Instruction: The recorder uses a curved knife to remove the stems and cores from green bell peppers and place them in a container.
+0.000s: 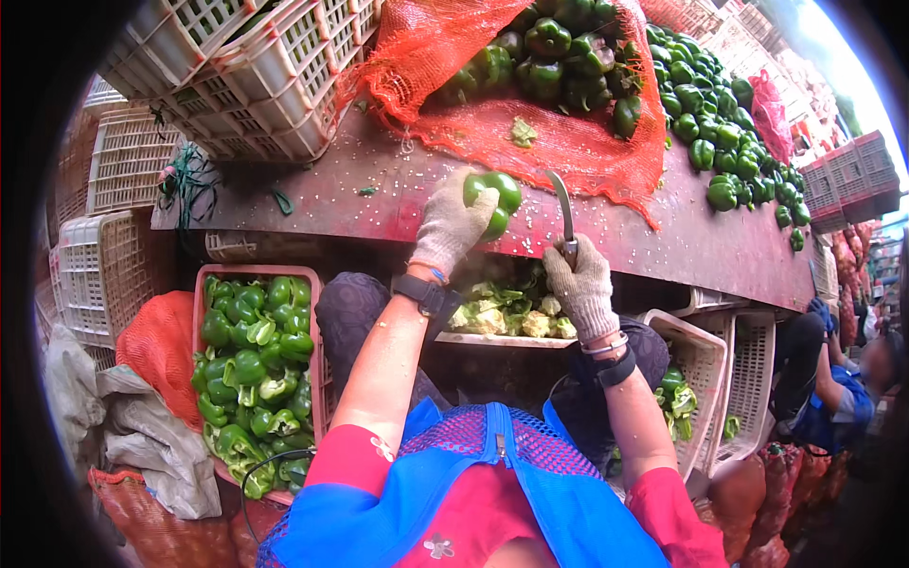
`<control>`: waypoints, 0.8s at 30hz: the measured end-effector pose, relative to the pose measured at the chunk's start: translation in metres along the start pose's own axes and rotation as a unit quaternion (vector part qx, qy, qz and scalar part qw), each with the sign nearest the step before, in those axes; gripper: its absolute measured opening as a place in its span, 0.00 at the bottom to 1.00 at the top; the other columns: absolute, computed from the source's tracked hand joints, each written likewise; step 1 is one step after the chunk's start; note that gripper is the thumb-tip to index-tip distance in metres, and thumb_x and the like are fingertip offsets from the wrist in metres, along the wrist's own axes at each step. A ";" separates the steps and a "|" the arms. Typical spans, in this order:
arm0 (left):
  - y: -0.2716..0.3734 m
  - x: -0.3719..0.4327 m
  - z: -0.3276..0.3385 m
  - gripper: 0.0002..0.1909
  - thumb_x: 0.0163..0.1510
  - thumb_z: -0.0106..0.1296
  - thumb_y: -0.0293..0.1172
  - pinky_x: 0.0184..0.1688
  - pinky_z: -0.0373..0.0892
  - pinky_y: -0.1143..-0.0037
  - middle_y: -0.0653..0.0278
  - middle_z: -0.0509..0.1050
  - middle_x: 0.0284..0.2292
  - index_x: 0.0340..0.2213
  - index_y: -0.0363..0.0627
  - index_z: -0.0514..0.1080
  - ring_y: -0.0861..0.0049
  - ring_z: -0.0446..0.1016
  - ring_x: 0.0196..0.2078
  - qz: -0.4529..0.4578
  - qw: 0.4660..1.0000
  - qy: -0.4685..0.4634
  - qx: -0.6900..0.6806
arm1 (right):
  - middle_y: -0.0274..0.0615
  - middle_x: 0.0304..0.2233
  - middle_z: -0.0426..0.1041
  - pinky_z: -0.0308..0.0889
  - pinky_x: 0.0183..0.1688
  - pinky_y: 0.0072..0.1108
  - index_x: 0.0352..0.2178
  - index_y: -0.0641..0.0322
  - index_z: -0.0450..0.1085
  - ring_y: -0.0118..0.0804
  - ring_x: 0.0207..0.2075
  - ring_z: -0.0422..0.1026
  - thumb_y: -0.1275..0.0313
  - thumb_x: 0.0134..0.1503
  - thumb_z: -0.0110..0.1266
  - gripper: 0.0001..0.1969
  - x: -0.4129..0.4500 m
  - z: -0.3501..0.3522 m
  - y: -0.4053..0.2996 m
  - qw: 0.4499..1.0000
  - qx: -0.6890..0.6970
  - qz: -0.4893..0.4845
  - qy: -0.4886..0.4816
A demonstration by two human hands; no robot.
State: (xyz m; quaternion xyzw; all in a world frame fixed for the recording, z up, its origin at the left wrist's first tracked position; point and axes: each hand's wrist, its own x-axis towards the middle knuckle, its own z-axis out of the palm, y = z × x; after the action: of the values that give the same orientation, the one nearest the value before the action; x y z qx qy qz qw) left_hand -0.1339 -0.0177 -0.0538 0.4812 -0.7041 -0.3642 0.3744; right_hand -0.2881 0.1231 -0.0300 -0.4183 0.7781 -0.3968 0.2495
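My left hand (pixel 451 216), in a knitted work glove, grips a whole-looking green bell pepper (pixel 504 195) above the table's near edge. To its right my right hand (pixel 581 280), gloved the same way, holds a curved knife (pixel 564 206) by its handle, blade pointing up and away from me. Blade and pepper are apart. Below and between the hands, a pale crate (pixel 505 341) holds cut pepper cores (pixel 490 319) with seeds. At my left a pink crate (pixel 318 341) is filled with cut green peppers (pixel 248 366).
Seeds dot the reddish table (pixel 327 195). An orange mesh bag (pixel 490 131) lies open with peppers (pixel 568 53) inside; loose peppers (pixel 710 121) heap to the right. Stacked plastic crates (pixel 277 78) stand at the back left. More crates (pixel 699 341) flank my right leg. Another person (pixel 838 383) sits at far right.
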 end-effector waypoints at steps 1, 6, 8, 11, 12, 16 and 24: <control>0.003 -0.001 -0.005 0.23 0.47 0.56 0.40 0.47 0.67 0.63 0.44 0.71 0.40 0.44 0.41 0.69 0.51 0.71 0.44 -0.013 1.000 -0.018 0.002 | 0.32 0.20 0.69 0.65 0.28 0.20 0.35 0.62 0.70 0.24 0.22 0.65 0.63 0.51 0.60 0.15 0.009 0.010 -0.011 0.998 -0.011 -0.054 0.042; -0.014 -0.001 -0.003 0.22 0.46 0.55 0.33 0.49 0.66 0.65 0.46 0.71 0.42 0.45 0.42 0.68 0.53 0.70 0.46 -0.022 1.000 -0.012 -0.002 | 0.45 0.26 0.73 0.68 0.35 0.26 0.39 0.63 0.69 0.35 0.28 0.72 0.61 0.45 0.65 0.23 0.056 0.078 -0.028 0.990 0.094 -0.081 0.070; -0.022 -0.001 -0.006 0.23 0.45 0.56 0.31 0.48 0.67 0.65 0.46 0.71 0.42 0.44 0.40 0.68 0.54 0.71 0.45 -0.023 1.000 0.000 0.002 | 0.51 0.30 0.74 0.69 0.38 0.30 0.40 0.64 0.67 0.44 0.33 0.74 0.61 0.43 0.65 0.25 0.069 0.084 -0.039 0.996 0.034 -0.024 0.082; -0.020 -0.021 -0.002 0.25 0.41 0.58 0.29 0.45 0.69 0.70 0.50 0.73 0.40 0.44 0.39 0.67 0.64 0.74 0.42 -0.036 0.998 0.024 -0.055 | 0.60 0.33 0.74 0.68 0.41 0.36 0.38 0.66 0.64 0.57 0.38 0.74 0.64 0.43 0.61 0.23 0.094 0.093 -0.026 0.992 -0.090 0.061 0.071; -0.021 -0.027 -0.007 0.26 0.41 0.58 0.28 0.45 0.69 0.71 0.51 0.73 0.40 0.45 0.39 0.67 0.66 0.74 0.42 -0.076 0.991 0.014 -0.108 | 0.61 0.33 0.74 0.68 0.41 0.37 0.38 0.66 0.64 0.58 0.38 0.73 0.64 0.44 0.60 0.22 0.095 0.097 -0.032 0.989 -0.124 0.043 0.062; -0.038 -0.033 -0.030 0.27 0.42 0.56 0.23 0.47 0.71 0.71 0.53 0.73 0.41 0.48 0.39 0.66 0.67 0.74 0.43 -0.126 0.900 -0.001 -0.417 | 0.59 0.35 0.74 0.68 0.45 0.32 0.37 0.66 0.69 0.54 0.42 0.73 0.66 0.43 0.58 0.19 0.143 0.098 -0.043 0.984 -0.160 0.046 -0.066; -0.057 -0.042 -0.052 0.26 0.45 0.50 0.17 0.42 0.75 0.68 0.55 0.73 0.40 0.49 0.41 0.65 0.65 0.75 0.39 -0.053 0.773 -0.004 -0.633 | 0.53 0.37 0.76 0.69 0.43 0.30 0.41 0.64 0.70 0.49 0.40 0.75 0.58 0.36 0.70 0.31 0.157 0.056 -0.051 0.981 -0.181 -0.067 -0.013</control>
State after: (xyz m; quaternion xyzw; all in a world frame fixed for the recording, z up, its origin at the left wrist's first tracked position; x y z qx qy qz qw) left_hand -0.0541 -0.0011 -0.0874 0.1712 -0.2892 -0.7484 0.5718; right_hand -0.3071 -0.0499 -0.0286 -0.5128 0.8040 -0.2594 0.1525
